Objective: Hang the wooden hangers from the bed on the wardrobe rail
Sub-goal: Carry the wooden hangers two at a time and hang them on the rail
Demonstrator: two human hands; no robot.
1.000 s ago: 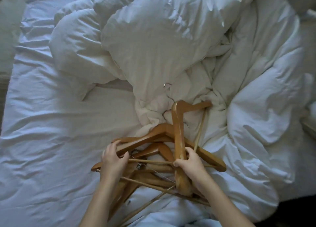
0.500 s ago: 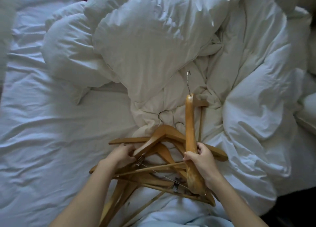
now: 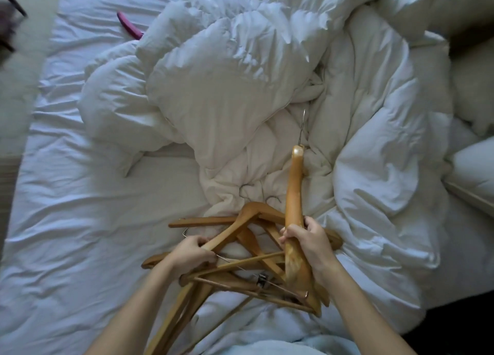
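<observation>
A tangled pile of several wooden hangers (image 3: 248, 250) lies on the white bed near its front edge. My right hand (image 3: 307, 242) grips one wooden hanger (image 3: 294, 194) by its arm and holds it on edge above the pile, its metal hook (image 3: 302, 126) pointing away from me. My left hand (image 3: 191, 253) grips the arm of another hanger (image 3: 235, 229) that sits on top of the pile. Some hangers carry metal clip bars (image 3: 263, 280). The wardrobe rail is not in view.
A crumpled white duvet (image 3: 240, 74) covers the middle and right of the bed, just behind the pile. Flat white sheet (image 3: 80, 207) spreads to the left. A pink object (image 3: 128, 27) pokes out at the far side. A pillow (image 3: 473, 173) lies at the right.
My right hand has turned its hanger from lying across the pile to standing on edge, lifted clear with the hook pointing away. My left hand has shifted its grip onto the top hanger's arm.
</observation>
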